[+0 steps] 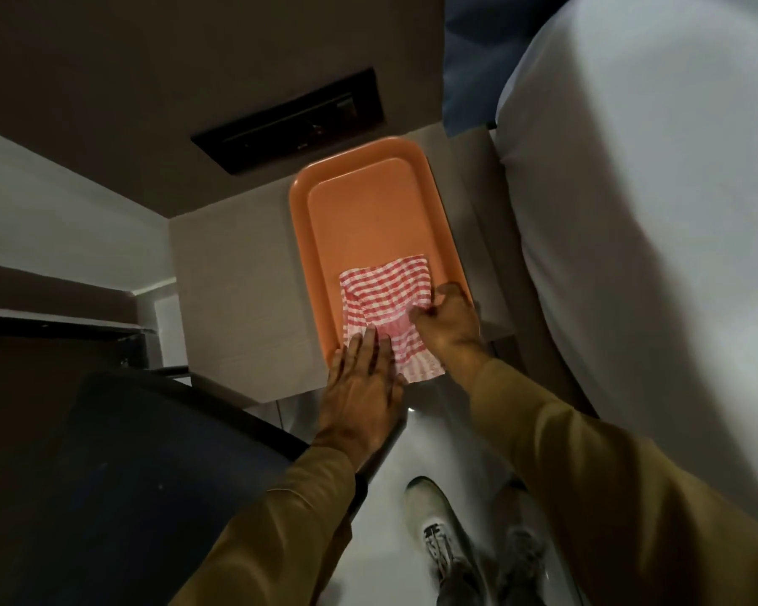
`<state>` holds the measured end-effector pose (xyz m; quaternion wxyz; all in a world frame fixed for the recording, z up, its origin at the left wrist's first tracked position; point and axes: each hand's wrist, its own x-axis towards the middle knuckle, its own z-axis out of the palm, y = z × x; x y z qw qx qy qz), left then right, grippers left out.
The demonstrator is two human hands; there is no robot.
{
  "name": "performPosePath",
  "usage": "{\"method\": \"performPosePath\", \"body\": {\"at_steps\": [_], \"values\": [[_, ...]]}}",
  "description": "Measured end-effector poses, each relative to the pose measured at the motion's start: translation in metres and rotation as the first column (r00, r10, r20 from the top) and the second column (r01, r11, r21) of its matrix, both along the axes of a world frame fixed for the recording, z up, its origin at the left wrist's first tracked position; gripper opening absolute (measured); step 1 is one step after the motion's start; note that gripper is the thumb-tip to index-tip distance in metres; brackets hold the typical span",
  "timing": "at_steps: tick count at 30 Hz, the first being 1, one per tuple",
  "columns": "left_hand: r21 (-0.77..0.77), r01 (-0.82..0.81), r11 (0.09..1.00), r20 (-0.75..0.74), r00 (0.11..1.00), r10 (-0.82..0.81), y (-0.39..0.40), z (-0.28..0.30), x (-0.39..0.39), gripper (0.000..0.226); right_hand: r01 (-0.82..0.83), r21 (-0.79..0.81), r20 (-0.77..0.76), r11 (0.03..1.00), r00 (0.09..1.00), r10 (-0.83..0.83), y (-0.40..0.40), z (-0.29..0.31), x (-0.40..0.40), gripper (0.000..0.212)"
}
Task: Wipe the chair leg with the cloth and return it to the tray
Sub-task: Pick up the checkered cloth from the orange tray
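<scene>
A red-and-white checked cloth (384, 299) lies on the near end of an orange tray (359, 203), with one corner hanging over the tray's near rim. My left hand (362, 387) rests flat, fingers spread, on the cloth's near left edge and the tray rim. My right hand (449, 323) pinches the cloth's right edge between thumb and fingers. The tray sits on a small pale bedside table (233, 290). A dark blue chair (119, 474) stands at the lower left; its legs are hidden from view.
A white bed (653, 212) fills the right side. A dark switch panel (289, 120) is set in the brown wall behind the table. My shoe (434, 518) stands on the pale floor below the table.
</scene>
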<state>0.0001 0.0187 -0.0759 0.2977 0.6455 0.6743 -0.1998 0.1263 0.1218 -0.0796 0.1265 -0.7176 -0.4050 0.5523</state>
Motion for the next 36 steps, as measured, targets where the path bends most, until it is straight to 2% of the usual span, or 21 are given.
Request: {"method": "performPosePath", "body": {"at_steps": [4,8,12,16,19,23,27,32,34,36], "values": [[0.042,-0.006,0.999,0.035,0.999,0.005,-0.002,0.020,-0.002,0.070,0.166,-0.149,-0.241,0.975,0.950,-0.199,-0.005,0.018,0.004,0.020],[0.167,0.021,0.986,0.075,0.997,-0.034,-0.024,0.057,-0.006,0.070,0.170,-0.065,-0.432,0.983,0.884,-0.181,-0.028,0.060,0.022,0.013],[0.239,0.054,0.969,0.087,0.993,-0.077,-0.071,0.092,-0.015,0.070,0.272,-0.005,-0.465,0.962,0.851,-0.243,-0.076,0.103,0.051,0.020],[0.278,0.126,0.952,0.062,0.987,-0.149,-0.130,0.121,-0.024,0.068,0.330,0.011,-0.540,0.944,0.797,-0.273,-0.141,0.130,0.084,0.017],[0.281,0.196,0.940,0.023,0.977,-0.210,-0.181,0.130,-0.026,0.070,0.361,-0.019,-0.538,0.932,0.783,-0.314,-0.204,0.137,0.103,0.021],[0.177,0.291,0.940,-0.046,0.957,-0.287,-0.245,0.128,-0.033,0.073,0.383,-0.074,-0.471,0.921,0.800,-0.371,-0.302,0.131,0.120,0.028],[0.169,0.382,0.909,-0.107,0.923,-0.369,-0.298,0.128,-0.054,0.073,0.421,-0.125,-0.438,0.899,0.789,-0.430,-0.401,0.117,0.118,0.032],[0.140,0.539,0.831,-0.160,0.840,-0.518,-0.342,0.112,-0.094,0.075,0.466,-0.185,-0.383,0.865,0.776,-0.501,-0.517,0.084,0.093,0.035],[0.153,0.595,0.789,-0.188,0.801,-0.568,-0.352,0.094,-0.107,0.075,0.521,-0.208,-0.344,0.828,0.754,-0.560,-0.557,0.064,0.077,0.038],[0.173,0.631,0.756,-0.217,0.773,-0.596,-0.360,0.072,-0.120,0.076,0.589,-0.239,-0.287,0.772,0.717,-0.635,-0.594,0.036,0.058,0.031]]}}
